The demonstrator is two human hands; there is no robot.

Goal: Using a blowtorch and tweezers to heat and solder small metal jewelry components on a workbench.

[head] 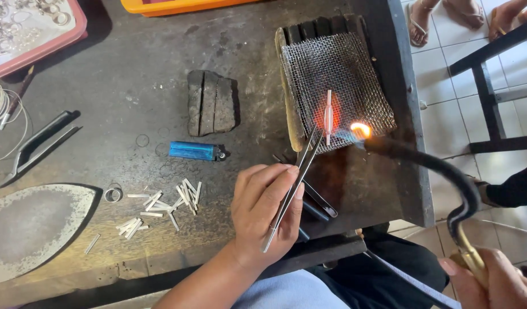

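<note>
1. Head view: dark, scorched metal table (131,68) carries everything; its right edge drops to a white tiled floor (446,74) where other people's sandalled feet (441,17) and a dark stool frame (492,97) stand close. Little room on that side.
2. Wire mesh pad (338,86) on charred blocks sits at the table's right end: a springy, uneven rest, likely hot all over.
3. Flat iron plate (34,229) lower left, split charcoal block (212,103) mid-table, metal shears (40,143) and coiled wire (0,109) left, pink tray of rings (28,28) top left.
4. Torch (423,166): curved black pipe, stiff; flame (360,130) plays beside the workpiece. Right hand (498,283) closed around its brass grip at the frame's lower right.
5. Left hand (266,209) pinches steel tweezers (292,183) between thumb and fingers, tips reaching the mesh edge, just short of the workpiece.
6. Blue lighter (196,151) lies mid-table, well apart from the flame.
7. Silver strip (328,117) stands on the mesh, glowing orange around it. My judgement: very light, thin, softened by heat, easily tipped; take it by tweezers only, at the cooler lower end.
8. Cut silver strips (160,209) and a small ring (113,194) lie scattered left of the left hand; light, slippery, easily scattered.
</note>
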